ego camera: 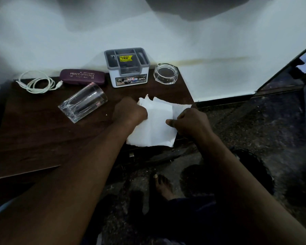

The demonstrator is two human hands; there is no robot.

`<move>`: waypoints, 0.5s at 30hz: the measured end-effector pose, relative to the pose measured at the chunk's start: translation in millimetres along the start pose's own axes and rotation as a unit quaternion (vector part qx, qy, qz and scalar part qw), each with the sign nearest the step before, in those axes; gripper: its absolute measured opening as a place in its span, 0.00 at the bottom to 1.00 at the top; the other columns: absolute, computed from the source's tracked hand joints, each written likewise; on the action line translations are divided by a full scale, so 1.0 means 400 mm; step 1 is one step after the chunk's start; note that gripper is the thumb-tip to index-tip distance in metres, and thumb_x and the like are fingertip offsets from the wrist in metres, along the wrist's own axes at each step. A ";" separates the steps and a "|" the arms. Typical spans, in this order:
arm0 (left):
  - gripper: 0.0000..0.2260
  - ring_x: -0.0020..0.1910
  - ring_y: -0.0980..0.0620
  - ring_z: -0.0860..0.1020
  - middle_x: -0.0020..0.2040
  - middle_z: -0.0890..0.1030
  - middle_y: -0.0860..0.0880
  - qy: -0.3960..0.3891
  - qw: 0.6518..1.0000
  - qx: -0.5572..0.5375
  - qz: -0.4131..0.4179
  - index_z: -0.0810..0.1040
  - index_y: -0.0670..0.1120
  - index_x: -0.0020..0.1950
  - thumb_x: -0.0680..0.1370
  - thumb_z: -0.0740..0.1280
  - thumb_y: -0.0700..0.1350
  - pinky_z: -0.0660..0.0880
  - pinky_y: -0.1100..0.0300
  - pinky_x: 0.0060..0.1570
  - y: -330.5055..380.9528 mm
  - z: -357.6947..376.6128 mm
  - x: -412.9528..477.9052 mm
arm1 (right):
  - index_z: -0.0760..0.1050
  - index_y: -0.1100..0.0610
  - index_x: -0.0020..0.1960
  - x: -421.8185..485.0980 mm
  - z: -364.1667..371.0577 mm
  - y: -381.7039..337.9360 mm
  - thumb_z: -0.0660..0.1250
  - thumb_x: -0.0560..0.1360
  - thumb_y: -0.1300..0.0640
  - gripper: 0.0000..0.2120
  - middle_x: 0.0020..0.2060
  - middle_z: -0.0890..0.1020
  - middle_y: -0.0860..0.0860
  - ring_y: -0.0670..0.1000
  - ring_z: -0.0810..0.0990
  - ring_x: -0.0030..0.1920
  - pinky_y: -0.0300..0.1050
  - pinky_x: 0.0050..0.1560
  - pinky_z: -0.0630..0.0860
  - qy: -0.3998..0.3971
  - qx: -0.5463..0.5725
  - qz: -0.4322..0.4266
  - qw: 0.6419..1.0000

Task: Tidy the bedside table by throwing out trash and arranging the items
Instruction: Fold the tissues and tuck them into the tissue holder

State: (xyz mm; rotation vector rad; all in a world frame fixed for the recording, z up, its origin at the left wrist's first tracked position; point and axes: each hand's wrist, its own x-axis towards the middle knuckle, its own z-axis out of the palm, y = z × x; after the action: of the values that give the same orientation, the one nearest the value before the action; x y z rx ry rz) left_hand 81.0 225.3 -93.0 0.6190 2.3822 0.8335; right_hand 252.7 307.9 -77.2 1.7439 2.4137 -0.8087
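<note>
Gathering the trash looks like the step in hand. In the head view, the only one, both hands are closed on a white sheet of paper (154, 126) at the near right corner of the bedside table (34, 138), the sheet hanging partly past the table edge. The left hand (129, 112) is curled into a fist on the sheet's left side, fingers pressed together and bunching the torn upper edge under them. The right hand (187, 122) pinches the right edge of the sheet between thumb and curled fingers.

Beyond the left hand's knuckles, to their left, a clear drinking glass (83, 102) lies on its side. Farther out from the fingers, along the wall, sit a coiled white cable (38, 83), a maroon spectacle case (82, 76), a grey-and-white organiser box (128, 68) and a glass ashtray (165, 73), the last nearly straight beyond the right hand's fingers.

Judging by this, the tidying is at an early stage: the paper is not yet crumpled or binned, and the glass is not yet upright. The next move calls for drawing both fists together to ball the sheet, then carrying it to a bin; no bin shows clearly here, though a dark round shape on the floor below the right wrist may be one.
</note>
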 end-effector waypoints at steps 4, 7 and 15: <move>0.20 0.47 0.44 0.84 0.51 0.86 0.43 -0.045 0.995 -0.084 -0.013 0.85 0.42 0.55 0.65 0.81 0.41 0.82 0.50 0.53 0.010 -0.009 -0.006 | 0.84 0.63 0.53 0.002 -0.009 0.001 0.75 0.74 0.39 0.25 0.51 0.86 0.60 0.60 0.85 0.54 0.49 0.57 0.81 0.002 0.009 -0.005 1.000; 0.21 0.49 0.44 0.85 0.52 0.86 0.45 -0.057 0.990 -0.129 0.001 0.85 0.44 0.57 0.65 0.81 0.39 0.82 0.47 0.55 0.009 -0.015 -0.010 | 0.84 0.63 0.54 0.004 -0.010 0.002 0.76 0.74 0.40 0.25 0.51 0.87 0.59 0.59 0.85 0.54 0.50 0.58 0.81 0.001 0.010 -0.010 1.000; 0.16 0.47 0.44 0.86 0.49 0.87 0.46 -0.068 0.972 -0.224 0.026 0.85 0.44 0.53 0.67 0.79 0.36 0.83 0.46 0.51 0.006 -0.040 -0.005 | 0.83 0.59 0.45 0.023 0.006 0.005 0.75 0.72 0.38 0.23 0.47 0.87 0.56 0.58 0.85 0.51 0.44 0.50 0.76 0.035 0.034 -0.011 0.999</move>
State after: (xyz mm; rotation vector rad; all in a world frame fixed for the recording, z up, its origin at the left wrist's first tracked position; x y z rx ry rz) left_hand 73.2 219.1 -80.2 0.5313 1.9689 1.2589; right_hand 250.6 315.4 -83.3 1.8019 2.4837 -0.8554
